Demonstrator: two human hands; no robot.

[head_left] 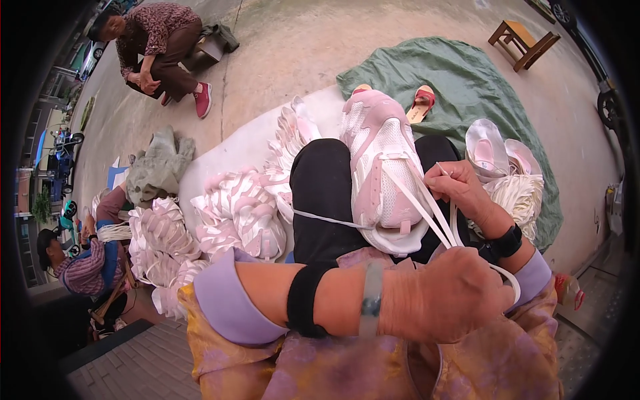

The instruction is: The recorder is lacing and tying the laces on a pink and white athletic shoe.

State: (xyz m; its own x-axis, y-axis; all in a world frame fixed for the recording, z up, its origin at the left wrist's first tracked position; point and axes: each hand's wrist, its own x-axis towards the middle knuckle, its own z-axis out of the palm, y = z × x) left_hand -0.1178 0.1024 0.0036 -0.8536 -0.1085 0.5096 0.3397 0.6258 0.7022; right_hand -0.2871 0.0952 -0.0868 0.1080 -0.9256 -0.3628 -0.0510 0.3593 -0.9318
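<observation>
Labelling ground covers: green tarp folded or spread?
Spread: the green tarp lies opened out wide, wrinkled, a red sandal on top.

The shoe (383,153) is white and soft pink, and its laces (447,233) are white. The shoe pile (237,210) is pink and white too. The trousers (320,220) are plain black. The sleeve cuff (233,307) is light purple. The top (333,367) is yellow with purple blotches. The big sheet (460,87) is green. Another person's shirt (160,23) is dark red with pale specks.
</observation>
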